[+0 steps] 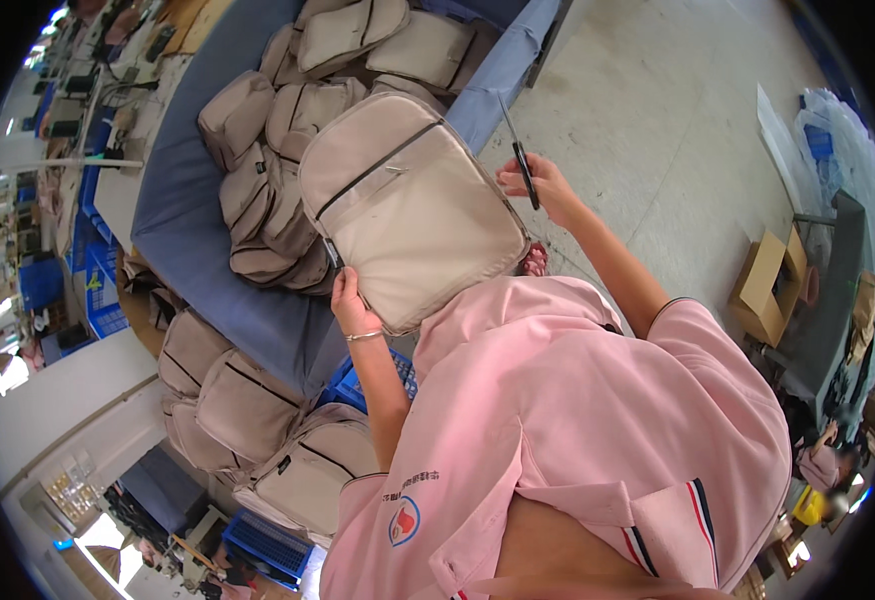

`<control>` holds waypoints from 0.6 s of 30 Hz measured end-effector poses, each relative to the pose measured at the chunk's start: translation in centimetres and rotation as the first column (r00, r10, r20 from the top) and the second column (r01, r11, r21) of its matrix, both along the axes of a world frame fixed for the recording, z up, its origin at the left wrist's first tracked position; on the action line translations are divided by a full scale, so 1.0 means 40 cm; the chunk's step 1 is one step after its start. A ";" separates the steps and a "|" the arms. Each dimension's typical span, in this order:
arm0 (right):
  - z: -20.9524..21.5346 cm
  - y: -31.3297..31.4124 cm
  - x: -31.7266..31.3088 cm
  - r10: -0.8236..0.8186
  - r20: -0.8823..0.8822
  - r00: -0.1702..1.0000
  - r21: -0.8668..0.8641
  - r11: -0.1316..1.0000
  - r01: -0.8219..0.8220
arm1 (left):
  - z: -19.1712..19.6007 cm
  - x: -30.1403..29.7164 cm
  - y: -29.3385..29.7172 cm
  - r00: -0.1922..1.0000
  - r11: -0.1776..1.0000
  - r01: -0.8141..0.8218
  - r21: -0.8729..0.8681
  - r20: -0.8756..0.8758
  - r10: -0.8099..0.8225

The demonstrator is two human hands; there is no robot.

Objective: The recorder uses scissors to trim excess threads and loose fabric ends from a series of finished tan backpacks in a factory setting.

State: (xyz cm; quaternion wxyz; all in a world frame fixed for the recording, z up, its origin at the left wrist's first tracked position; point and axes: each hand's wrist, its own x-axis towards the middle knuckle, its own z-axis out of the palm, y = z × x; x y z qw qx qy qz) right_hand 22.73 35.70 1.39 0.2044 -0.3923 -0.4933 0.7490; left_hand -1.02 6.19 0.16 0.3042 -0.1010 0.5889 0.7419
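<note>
A beige backpack (pixel 427 215) with a dark zip line across it is tilted in front of my body. My left hand (pixel 350 305) grips its lower left edge, thumb on the face, beside a small black tag (pixel 333 254). To the right of the bag, apart from it, my right hand (pixel 547 188) is closed around a pair of black-handled scissors (pixel 523 170). Their thin blade points up and away, and they show nearly edge-on. The back of the backpack is hidden from view.
A large blue fabric-lined bin (pixel 172 200) with several beige backpacks (pixel 277 205) stands beyond and left. More bags (pixel 247 400) are piled at lower left near a blue crate (pixel 257 545). A cardboard box (pixel 762 290) sits on the right, with clear plastic wrap (pixel 847 150) behind.
</note>
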 end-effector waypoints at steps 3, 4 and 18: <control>0.050 -0.030 0.075 0.063 0.253 0.965 -0.105 0.994 -0.038 | 0.006 -0.015 -0.004 0.993 0.998 0.038 0.050 0.112 -0.044; 0.069 -0.056 0.088 0.045 0.342 0.939 0.001 0.999 -0.048 | 0.006 -0.020 -0.007 0.988 0.997 0.049 0.066 0.145 -0.058; 0.013 -0.100 0.041 0.009 0.722 0.692 0.458 0.743 -0.488 | 0.018 -0.051 -0.005 0.945 0.983 0.173 0.061 0.271 -0.183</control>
